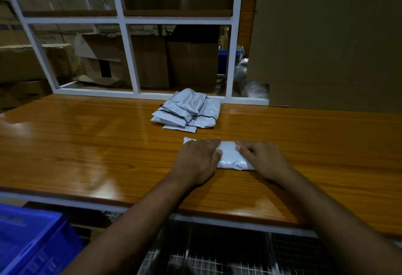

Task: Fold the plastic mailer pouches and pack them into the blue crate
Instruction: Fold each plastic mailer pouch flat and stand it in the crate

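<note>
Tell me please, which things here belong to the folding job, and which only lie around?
Job: pouch under both hands; left hand; right hand; pouch pile; blue crate.
Lying about: cardboard boxes; big cardboard sheet; white shelf frame.

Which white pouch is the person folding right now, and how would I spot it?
Find the long wooden table. Behind its middle sits a pile of pouches; nearer the person lies the single pouch. It alone has the left hand and right hand pressing on it.
</note>
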Demonstrator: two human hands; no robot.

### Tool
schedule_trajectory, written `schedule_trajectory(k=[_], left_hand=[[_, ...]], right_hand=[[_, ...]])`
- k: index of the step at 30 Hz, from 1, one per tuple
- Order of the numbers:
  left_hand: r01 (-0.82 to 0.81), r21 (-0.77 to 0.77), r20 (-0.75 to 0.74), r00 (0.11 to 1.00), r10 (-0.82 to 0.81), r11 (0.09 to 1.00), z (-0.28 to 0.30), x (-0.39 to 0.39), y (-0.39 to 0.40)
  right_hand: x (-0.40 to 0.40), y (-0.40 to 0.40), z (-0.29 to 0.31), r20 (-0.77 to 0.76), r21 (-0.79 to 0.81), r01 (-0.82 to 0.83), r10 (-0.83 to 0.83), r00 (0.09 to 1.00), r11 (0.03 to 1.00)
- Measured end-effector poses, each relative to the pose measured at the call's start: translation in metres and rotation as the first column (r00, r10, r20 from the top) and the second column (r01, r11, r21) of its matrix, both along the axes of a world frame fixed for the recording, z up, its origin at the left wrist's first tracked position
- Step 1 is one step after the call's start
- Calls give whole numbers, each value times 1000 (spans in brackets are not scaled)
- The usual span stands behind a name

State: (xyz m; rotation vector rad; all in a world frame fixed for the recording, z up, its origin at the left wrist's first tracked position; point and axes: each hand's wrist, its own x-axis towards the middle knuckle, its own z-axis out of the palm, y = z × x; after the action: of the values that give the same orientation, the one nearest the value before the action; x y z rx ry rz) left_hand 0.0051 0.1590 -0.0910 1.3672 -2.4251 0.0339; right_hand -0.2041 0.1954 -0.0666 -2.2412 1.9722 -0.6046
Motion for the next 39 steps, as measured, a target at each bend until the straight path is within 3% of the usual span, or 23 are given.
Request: schedule_trajectory(k=[3, 7, 9, 11, 13, 18, 23, 27, 31, 35, 37, 39], left_hand=[[-1, 39, -30, 1000, 2, 999, 2, 0, -4], [-35, -152, 13, 999, 38, 988, 9, -15, -4], [33, -150, -43, 998, -40, 988, 9, -22, -4], [78, -114, -41, 996, -83, 990, 5, -22, -3], [89, -80, -18, 996, -91, 993, 2, -16, -7], [111, 40, 53, 992, -113, 993, 9, -10, -9], [48, 155, 224, 971, -82, 987, 32, -22, -12], [25, 56, 215, 976, -36, 998, 42, -47, 2], [63, -155, 88, 995, -50, 986, 14, -49, 9], [-17, -145, 82, 996, 29, 989, 2, -52, 7], [-69, -100, 160, 983, 85, 993, 5, -58, 11], [-91, -116, 280, 952, 120, 989, 15, -65, 12]], right_hand=[[2, 0, -6, -322, -46, -4, -11, 947, 999], [1, 1, -7, -460, 34, 23, -4, 888, 999], [0, 3, -9, -416, 35, -4, 18, 909, 999], [-8, 9, -9, -280, 53, -61, 73, 957, 997], [-17, 12, -1, -208, 152, -126, 156, 966, 980], [-30, 9, 26, -295, 369, -115, 234, 927, 922], [-30, 11, 13, -330, 328, -107, 221, 918, 938], [-35, 9, 4, -293, 311, -91, 186, 938, 946], [-40, 14, 0, -92, 305, -108, 143, 985, 946], [-50, 10, 1, 220, 201, -118, 72, 973, 972], [-55, 6, 3, 161, 244, -167, 131, 978, 955], [-57, 4, 4, -32, 316, -154, 172, 985, 936]])
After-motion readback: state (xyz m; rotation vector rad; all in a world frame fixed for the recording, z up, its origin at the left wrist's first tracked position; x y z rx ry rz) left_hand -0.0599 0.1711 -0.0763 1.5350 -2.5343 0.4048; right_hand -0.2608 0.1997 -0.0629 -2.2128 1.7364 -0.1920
